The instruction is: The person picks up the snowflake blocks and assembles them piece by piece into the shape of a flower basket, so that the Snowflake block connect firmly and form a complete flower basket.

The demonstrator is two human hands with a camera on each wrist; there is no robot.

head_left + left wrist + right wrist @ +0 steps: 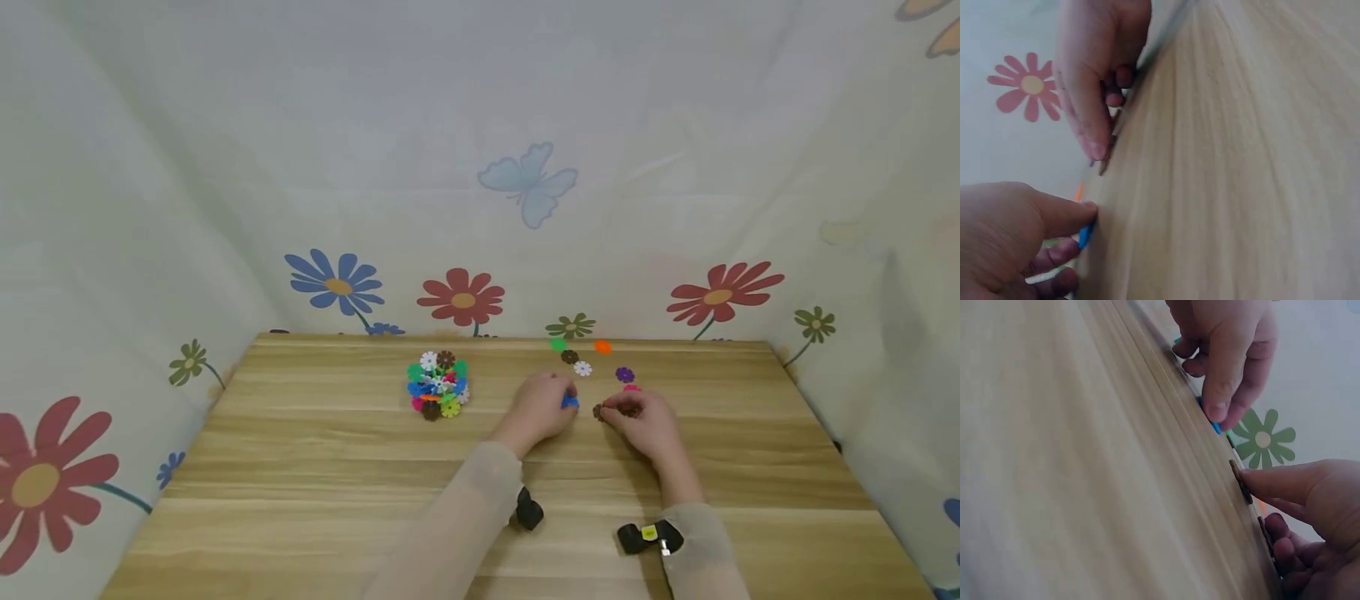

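Wooden tabletop (315, 492) with blue disc (571, 402) in left hand (542, 407), brown disc (598, 412) in right hand (649, 427), both pinched.

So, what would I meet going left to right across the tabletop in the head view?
Multicoloured cluster of notched discs, left hand, blue disc, pinched brown notched disc, right hand.

A wood-grain counter (315, 500), pale brown with darker streaks running side to side, meets a whitish printed fabric backdrop (360, 125) at its far edge and both flanks. A light-blue butterfly (531, 182) is printed high above a row of flowers: a blue daisy (337, 286) with a yellow-orange centre and two red daisies (462, 300) to its right. A larger red bloom (36, 485) fills the lower left, near a small olive-green flower (187, 364).
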